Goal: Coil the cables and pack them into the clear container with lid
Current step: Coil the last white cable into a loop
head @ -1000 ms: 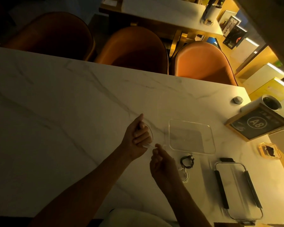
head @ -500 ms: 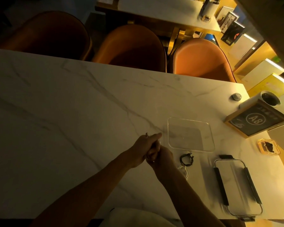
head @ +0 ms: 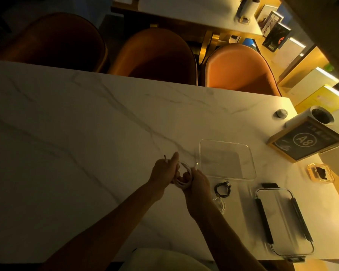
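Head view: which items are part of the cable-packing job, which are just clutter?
Job: white cable held coiled by left hand and right hand; black cable; clear container; lid.

Clutter: A8 sign; paper roll; amber dish.

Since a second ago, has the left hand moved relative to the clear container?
Yes. The left hand has dropped toward the near table edge and closed on the right hand, both gripping the white cable, judged against the clear container.
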